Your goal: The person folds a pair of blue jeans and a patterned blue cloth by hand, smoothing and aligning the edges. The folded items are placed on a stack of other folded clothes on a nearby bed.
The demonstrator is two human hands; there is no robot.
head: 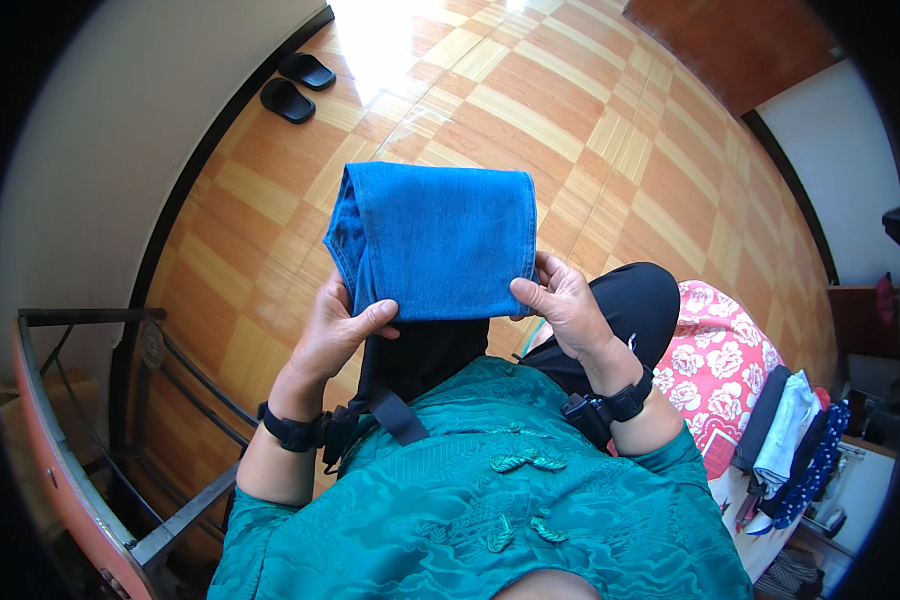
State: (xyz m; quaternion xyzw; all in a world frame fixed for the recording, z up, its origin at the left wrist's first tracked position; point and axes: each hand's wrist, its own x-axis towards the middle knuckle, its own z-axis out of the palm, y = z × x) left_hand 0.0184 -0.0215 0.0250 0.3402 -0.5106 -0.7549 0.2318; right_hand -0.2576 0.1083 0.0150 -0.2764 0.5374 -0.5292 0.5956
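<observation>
A folded piece of blue denim (450, 240), probably jeans, is held up before me above my lap. My left hand (345, 319) grips its lower left corner, thumb on the front and fingers mostly hidden behind. At the lower right edge, my right hand (559, 296) pinches the cloth between thumb and fingers. Loose folds show along the denim's left side, while its front panel lies fairly flat. My legs in dark trousers (637, 300) are partly covered by the denim.
On my right, several folded garments (787, 442) rest on a pink floral cloth (709, 352). A metal-framed folding table (82, 465) stands on edge at my left. Black slippers (289, 101) lie on the wood-patterned floor (555, 120) near the wall.
</observation>
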